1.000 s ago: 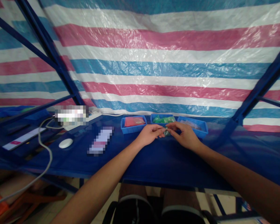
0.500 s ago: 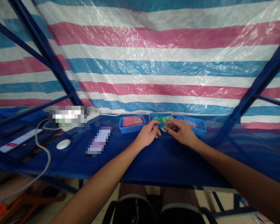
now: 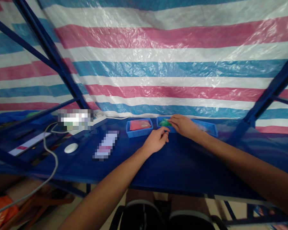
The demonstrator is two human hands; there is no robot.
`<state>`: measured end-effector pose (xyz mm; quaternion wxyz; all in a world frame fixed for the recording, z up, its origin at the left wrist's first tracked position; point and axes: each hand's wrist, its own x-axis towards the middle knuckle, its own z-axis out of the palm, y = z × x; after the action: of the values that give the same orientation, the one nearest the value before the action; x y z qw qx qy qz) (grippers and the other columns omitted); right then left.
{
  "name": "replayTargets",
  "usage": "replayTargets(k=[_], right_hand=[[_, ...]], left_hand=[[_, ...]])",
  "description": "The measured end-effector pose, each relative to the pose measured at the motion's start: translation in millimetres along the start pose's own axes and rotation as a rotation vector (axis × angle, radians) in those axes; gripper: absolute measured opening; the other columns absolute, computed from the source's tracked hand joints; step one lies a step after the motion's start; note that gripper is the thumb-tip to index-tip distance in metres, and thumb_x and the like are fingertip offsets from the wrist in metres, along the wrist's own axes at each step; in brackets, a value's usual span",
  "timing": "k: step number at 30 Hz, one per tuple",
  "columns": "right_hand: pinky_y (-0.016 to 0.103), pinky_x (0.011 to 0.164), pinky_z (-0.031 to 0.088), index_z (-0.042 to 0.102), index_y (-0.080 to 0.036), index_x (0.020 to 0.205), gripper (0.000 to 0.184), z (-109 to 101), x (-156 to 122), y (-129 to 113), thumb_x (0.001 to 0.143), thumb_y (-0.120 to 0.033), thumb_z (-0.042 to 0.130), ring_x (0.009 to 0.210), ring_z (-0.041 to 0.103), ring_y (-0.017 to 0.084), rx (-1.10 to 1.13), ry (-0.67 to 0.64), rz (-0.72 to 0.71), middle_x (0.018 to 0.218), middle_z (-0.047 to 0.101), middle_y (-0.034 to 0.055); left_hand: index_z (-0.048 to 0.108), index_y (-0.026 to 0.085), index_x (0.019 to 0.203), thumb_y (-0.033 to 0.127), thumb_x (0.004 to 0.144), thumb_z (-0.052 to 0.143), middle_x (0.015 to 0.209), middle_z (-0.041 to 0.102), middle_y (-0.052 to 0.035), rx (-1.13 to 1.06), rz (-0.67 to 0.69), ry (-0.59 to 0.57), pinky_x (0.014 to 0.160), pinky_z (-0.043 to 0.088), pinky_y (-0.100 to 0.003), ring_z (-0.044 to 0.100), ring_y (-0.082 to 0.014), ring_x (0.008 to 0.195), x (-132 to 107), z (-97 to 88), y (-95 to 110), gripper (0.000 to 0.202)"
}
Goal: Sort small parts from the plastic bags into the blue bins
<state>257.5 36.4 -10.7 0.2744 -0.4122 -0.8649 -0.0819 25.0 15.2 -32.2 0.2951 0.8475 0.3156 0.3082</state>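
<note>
My right hand [image 3: 184, 126] reaches over the middle blue bin [image 3: 160, 129], its bent fingertips closed together on a small green plastic packet [image 3: 167, 122]. More green packets [image 3: 162, 122] lie in that bin, partly hidden by the hand. My left hand [image 3: 156, 140] is just in front of the bin, low over the tabletop. Its fingers curve loosely and stand apart, and nothing shows in them. On the left a blue bin [image 3: 139, 133] holds flat pink packets [image 3: 137, 125]. Behind my right wrist, a third blue bin [image 3: 212, 129] contains clear packets [image 3: 202, 128].
A blurred-out phone-like object [image 3: 107, 145] and a white oval object [image 3: 71, 148] lie left on the blue table [image 3: 172, 166]. A pale cable [image 3: 53, 159] hangs over the table's front edge. Blue frame posts [image 3: 69, 84] and a striped plastic sheet [image 3: 163, 68] stand behind.
My right hand has moved up and left over the middle bin. The packet seen between my hands before no longer shows there. My left hand has drawn slightly back from the bin.
</note>
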Motion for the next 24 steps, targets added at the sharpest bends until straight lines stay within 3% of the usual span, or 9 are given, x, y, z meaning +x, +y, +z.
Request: replayTargets(k=[4,7,10,13,16,20,22,24], right_hand=[[0.049,0.105,0.056,0.081,-0.025,0.112,0.024,-9.2,-2.1,-3.7,0.107,-0.034,0.059,0.111,0.072,0.031,0.048,-0.080,-0.037,0.113,0.079,0.0108],[0.050,0.108,0.055,0.079,-0.025,0.119,0.026,-31.2,-6.3,-4.7,0.108,-0.037,0.058,0.115,0.072,0.033,0.098,-0.077,-0.025,0.120,0.079,0.0109],[0.052,0.110,0.053,0.075,-0.021,0.131,0.034,-59.3,-23.4,4.9,0.106,-0.042,0.062,0.121,0.070,0.035,0.085,-0.010,0.076,0.127,0.076,0.0148],[0.053,0.114,0.051,0.072,-0.021,0.139,0.056,-84.5,-58.5,25.1,0.093,-0.052,0.079,0.127,0.068,0.039,0.044,-0.079,0.181,0.133,0.074,0.0178],[0.054,0.124,0.042,0.062,-0.023,0.153,0.090,-101.5,-102.1,47.4,0.076,-0.057,0.093,0.146,0.055,0.044,-0.023,-0.083,0.348,0.155,0.061,0.0218],[0.044,0.112,0.054,0.059,-0.026,0.157,0.094,-107.3,-146.7,67.7,0.075,-0.055,0.093,0.137,0.066,0.039,0.174,-0.196,0.568,0.153,0.065,0.0211],[0.043,0.105,0.059,0.059,-0.025,0.157,0.092,-101.6,-157.5,72.4,0.076,-0.055,0.091,0.136,0.067,0.039,0.310,-0.143,0.641,0.151,0.066,0.0218],[0.042,0.097,0.063,0.064,-0.023,0.152,0.091,-92.4,-160.9,73.5,0.071,-0.055,0.094,0.130,0.071,0.040,0.338,-0.031,0.614,0.148,0.068,0.0233]], left_hand=[[0.067,0.020,0.122,0.034,0.109,0.047,0.079,0.076,-0.0004,0.033,0.014,-0.008,0.069,0.051,-0.025,0.071,-0.0152,0.068,-1.6,-0.6,4.3,0.028],[0.068,0.021,0.121,0.035,0.109,0.048,0.081,0.077,-0.0013,0.058,0.031,-0.010,0.069,0.050,-0.026,0.072,-0.0168,0.071,-4.3,0.3,6.1,0.028],[0.071,0.022,0.121,0.036,0.108,0.050,0.086,0.078,-0.0027,0.092,0.052,-0.021,0.070,0.050,-0.028,0.072,-0.0180,0.073,-7.5,2.3,6.4,0.028],[0.074,0.021,0.113,0.034,0.105,0.055,0.096,0.078,-0.0054,0.155,0.104,-0.051,0.078,0.052,-0.030,0.072,-0.0203,0.084,-8.7,4.7,5.9,0.024],[0.075,0.020,0.111,0.031,0.101,0.062,0.104,0.078,-0.0083,0.198,0.174,-0.053,0.093,0.053,-0.036,0.071,-0.0244,0.101,-7.5,7.5,5.0,0.020],[0.074,0.019,0.114,0.030,0.099,0.066,0.107,0.077,-0.0093,0.174,0.208,-0.033,0.101,0.052,-0.040,0.070,-0.0254,0.106,-5.4,10.7,3.2,0.020],[0.074,0.018,0.113,0.029,0.099,0.066,0.106,0.078,-0.0093,0.138,0.199,-0.020,0.100,0.052,-0.040,0.070,-0.0250,0.105,-5.0,11.3,2.3,0.020],[0.074,0.018,0.113,0.028,0.099,0.065,0.106,0.078,-0.0093,0.113,0.189,-0.005,0.100,0.053,-0.040,0.071,-0.0245,0.104,-4.7,11.1,1.3,0.020]])
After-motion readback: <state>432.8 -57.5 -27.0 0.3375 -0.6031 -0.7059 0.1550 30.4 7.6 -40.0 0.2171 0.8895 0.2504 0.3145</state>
